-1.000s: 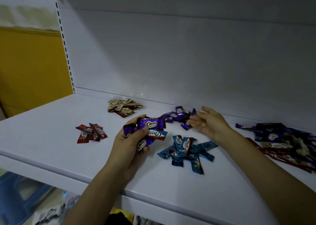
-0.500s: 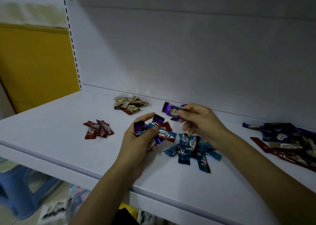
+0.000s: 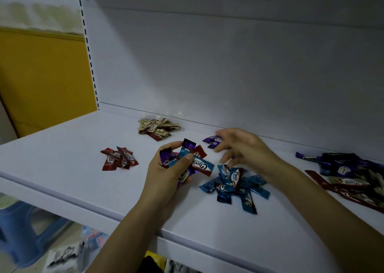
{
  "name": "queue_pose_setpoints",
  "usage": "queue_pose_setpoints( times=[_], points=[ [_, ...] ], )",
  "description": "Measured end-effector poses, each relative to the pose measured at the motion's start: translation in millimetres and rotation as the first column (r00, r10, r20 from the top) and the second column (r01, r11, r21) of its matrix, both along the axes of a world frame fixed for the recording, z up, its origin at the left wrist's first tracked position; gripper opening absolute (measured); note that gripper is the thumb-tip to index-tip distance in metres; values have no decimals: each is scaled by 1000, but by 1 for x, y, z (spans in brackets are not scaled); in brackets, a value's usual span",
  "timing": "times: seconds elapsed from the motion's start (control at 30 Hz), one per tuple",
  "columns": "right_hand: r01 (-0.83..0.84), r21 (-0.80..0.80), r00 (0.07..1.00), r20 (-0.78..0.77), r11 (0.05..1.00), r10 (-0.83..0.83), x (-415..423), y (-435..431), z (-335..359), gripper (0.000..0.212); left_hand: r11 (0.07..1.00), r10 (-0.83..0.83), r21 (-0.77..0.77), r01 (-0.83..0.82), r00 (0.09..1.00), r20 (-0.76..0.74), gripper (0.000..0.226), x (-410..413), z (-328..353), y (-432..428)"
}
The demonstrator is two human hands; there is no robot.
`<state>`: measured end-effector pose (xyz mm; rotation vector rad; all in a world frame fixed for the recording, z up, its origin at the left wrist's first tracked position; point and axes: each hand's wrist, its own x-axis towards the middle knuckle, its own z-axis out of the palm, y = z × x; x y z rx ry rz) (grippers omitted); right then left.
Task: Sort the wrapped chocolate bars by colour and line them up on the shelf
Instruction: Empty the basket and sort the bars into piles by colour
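Observation:
My left hand point(image 3: 169, 172) grips a bunch of mixed wrapped chocolate bars point(image 3: 192, 161), blue, purple and red, above the white shelf point(image 3: 62, 162). My right hand point(image 3: 242, 148) hovers with fingers spread and nothing in it, just right of the purple pile point(image 3: 213, 142), which it partly hides. Sorted piles lie on the shelf: gold point(image 3: 156, 127) at the back, red point(image 3: 119, 158) to the left, blue point(image 3: 233, 186) under my right wrist.
An unsorted heap of mixed bars point(image 3: 353, 175) lies at the shelf's right end. The shelf's back panel point(image 3: 228, 75) rises close behind the piles. Below the shelf edge are a blue stool point(image 3: 25, 231) and packaged goods.
My right hand took a purple bar from the left hand's bunch, set it on the purple pile at the back, and now hovers there, open. The left hand kept its bunch.

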<state>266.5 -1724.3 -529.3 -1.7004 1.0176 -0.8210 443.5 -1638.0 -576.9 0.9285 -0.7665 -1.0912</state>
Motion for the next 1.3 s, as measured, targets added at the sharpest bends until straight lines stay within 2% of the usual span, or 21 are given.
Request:
queue_pose_setpoints(
  times=[0.07,0.13,0.27,0.33,0.43,0.53,0.6,0.73,0.83,0.9,1.0,1.13,1.3],
  points=[
    [-168,-38,981,-102,985,164,16,18,-3,56,1000,-2,-12,2,1000,8,34,1,0,0],
    [-221,-57,972,-99,974,215,25,26,-9,50,1000,-6,-23,6,1000,16,38,1,0,1],
    [-46,-54,998,28,997,48,10,9,-3,29,1000,4,-9,-4,1000,7,37,2,-1,0],
    [6,-43,1000,20,999,-5,-9,-5,4,16,1000,10,11,-10,1000,-2,34,2,-2,-1],
    [-99,-2,984,-148,995,98,-41,-20,9,12,999,18,32,-18,1000,-20,35,2,-2,-1],
    [-241,53,888,-392,969,242,-57,-24,11,12,999,24,31,-23,1000,-15,34,3,-1,-1],
    [-257,29,866,-437,966,244,-57,-22,15,17,1000,16,22,-16,1000,-4,32,3,-1,0],
    [-192,-144,953,-264,971,149,-29,-8,15,32,999,-51,3,51,998,37,30,1,1,2],
    [-217,-197,964,-196,956,178,-2,8,6,43,997,-80,-17,81,994,75,35,-1,2,3],
    [-249,-219,963,-156,944,218,10,15,0,34,997,-73,-23,76,991,109,42,-2,1,3],
    [-193,-315,981,-53,929,186,17,18,-3,6,996,-83,-24,87,987,139,45,-3,0,2],
    [-19,-223,990,135,975,50,13,15,-1,10,997,-79,-13,80,994,76,31,-2,2,2],
    [2,-88,982,189,996,15,10,11,-2,8,999,-44,-15,44,998,42,17,-4,3,2]
  ],
)
